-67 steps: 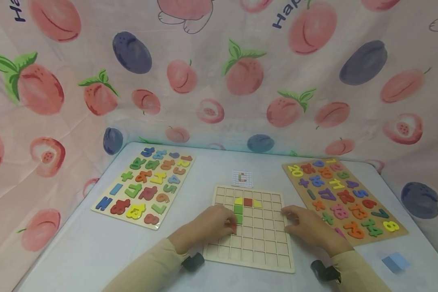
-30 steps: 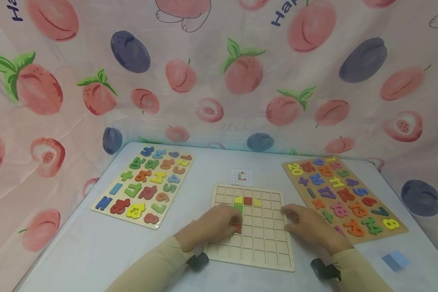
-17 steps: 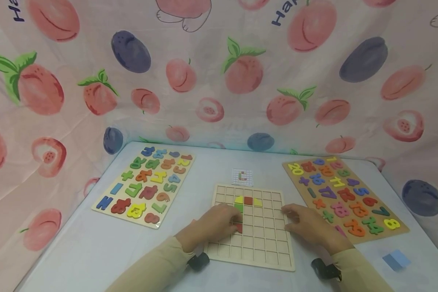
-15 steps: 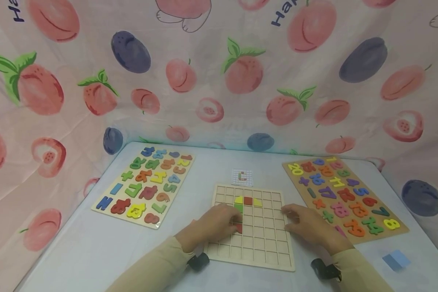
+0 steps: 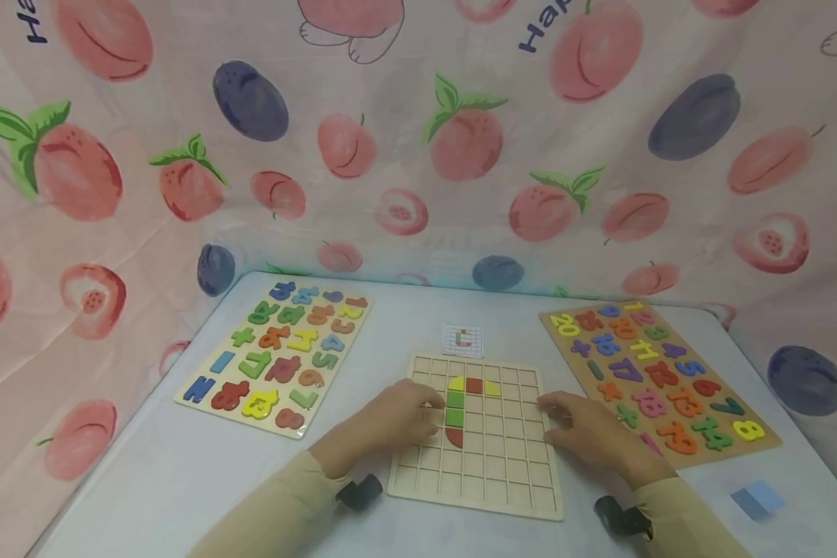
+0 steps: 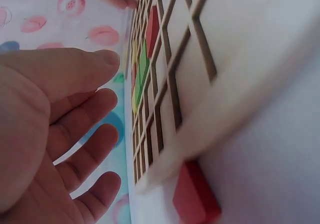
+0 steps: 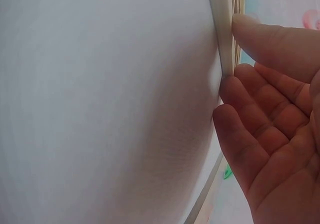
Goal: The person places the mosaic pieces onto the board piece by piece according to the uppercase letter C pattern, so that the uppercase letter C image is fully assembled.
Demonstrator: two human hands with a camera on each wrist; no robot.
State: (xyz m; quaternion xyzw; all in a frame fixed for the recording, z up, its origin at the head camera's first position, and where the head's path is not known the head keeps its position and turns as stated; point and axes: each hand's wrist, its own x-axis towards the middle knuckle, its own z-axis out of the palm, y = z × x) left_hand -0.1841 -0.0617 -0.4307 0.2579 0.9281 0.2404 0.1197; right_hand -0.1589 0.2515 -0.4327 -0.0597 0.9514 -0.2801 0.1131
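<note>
In the head view a wooden grid board (image 5: 488,465) lies on the table. Its cells hold a yellow piece (image 5: 456,383), a red square (image 5: 474,385), a second yellow piece (image 5: 491,388), two green squares (image 5: 455,408) and a red round-cornered piece (image 5: 455,438). My left hand (image 5: 397,418) hovers over the board's left side, thumb and fingers apart, nothing between them. My right hand (image 5: 586,430) rests its relaxed fingertips at the board's right edge. In the left wrist view another red block (image 6: 195,196) sits beside the board; the left hand hides it from the head view.
A small card with a coloured grid pattern (image 5: 463,341) lies behind the board. Number puzzle boards stand at left (image 5: 307,422) and right (image 5: 760,449). A blue block (image 5: 758,500) is at the front right. A fruit-print cloth (image 5: 404,139) hangs behind the table.
My left hand slid the red round-cornered piece right into its cell below the green squares, then let go and drew back left, uncovering both pieces. The right hand has stayed still.
</note>
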